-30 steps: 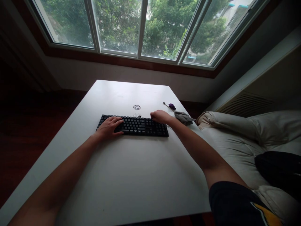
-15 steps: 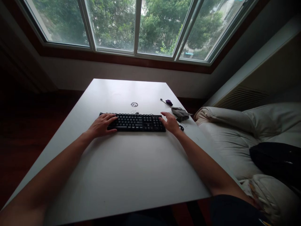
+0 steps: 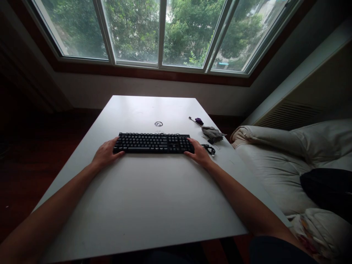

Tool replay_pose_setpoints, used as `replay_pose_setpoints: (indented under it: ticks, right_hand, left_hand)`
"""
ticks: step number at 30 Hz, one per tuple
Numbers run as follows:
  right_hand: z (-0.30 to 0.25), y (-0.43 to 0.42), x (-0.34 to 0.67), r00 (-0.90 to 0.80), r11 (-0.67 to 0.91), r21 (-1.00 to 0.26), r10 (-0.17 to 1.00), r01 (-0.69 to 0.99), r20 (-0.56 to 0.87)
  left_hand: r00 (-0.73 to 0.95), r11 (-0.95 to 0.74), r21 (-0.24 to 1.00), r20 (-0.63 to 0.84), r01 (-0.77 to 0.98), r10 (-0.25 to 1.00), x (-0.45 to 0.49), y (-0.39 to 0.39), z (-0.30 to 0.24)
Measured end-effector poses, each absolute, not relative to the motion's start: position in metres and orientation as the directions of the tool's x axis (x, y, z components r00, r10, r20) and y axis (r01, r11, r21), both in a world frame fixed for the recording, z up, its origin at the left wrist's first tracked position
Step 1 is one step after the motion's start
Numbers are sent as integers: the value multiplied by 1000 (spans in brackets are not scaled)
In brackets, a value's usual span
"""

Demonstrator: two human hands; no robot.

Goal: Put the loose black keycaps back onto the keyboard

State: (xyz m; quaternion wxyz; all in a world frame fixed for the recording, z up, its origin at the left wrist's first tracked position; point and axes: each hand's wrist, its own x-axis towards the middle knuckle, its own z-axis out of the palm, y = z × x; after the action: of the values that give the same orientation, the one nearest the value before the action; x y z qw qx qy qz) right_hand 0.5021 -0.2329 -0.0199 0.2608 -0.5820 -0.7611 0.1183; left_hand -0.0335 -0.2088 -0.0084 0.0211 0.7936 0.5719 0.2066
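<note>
A black keyboard lies across the middle of the white table. At its left end, my left hand holds the edge, the thumb along the front and the fingers round the side. My right hand grips the opposite end the same way, its thumb at the near edge and a finger over the far corner. Just right of that hand is a coiled black cable with a metal plug.
On the table, a grey cloth, a toothbrush and a purple crumpled item lie by the right edge. A round clear object sits beyond the keyboard. A pale sofa stands to the right.
My left hand has slid left off the keys onto the keyboard's left end. My right hand has closed round the right end, and more of the cable shows.
</note>
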Motion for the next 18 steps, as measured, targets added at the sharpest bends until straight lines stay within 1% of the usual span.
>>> replay_pose_setpoints:
  ticks: [5, 9, 12, 14, 18]
  right_hand:
    - [-15, -226, 504, -148, 256, -546, 961, 798, 234]
    - [-14, -214, 511, -31, 174, -596, 970, 784, 242]
    - [-16, -203, 522, 97, 74, -658, 971, 749, 221]
    - [-17, -195, 531, 168, 22, -709, 966, 705, 196]
    - [-14, -175, 549, 214, 16, -768, 957, 640, 198]
  left_hand:
    - [212, -321, 371, 304, 871, 929, -16, -199, -3]
    - [198, -313, 497, 270, 810, 942, 4, -182, 0]
    - [178, -288, 618, 234, 731, 956, 22, -162, -5]
    - [123, -240, 711, 212, 661, 969, 33, -148, -11]
    - [15, -151, 839, 168, 523, 986, 55, -120, -23]
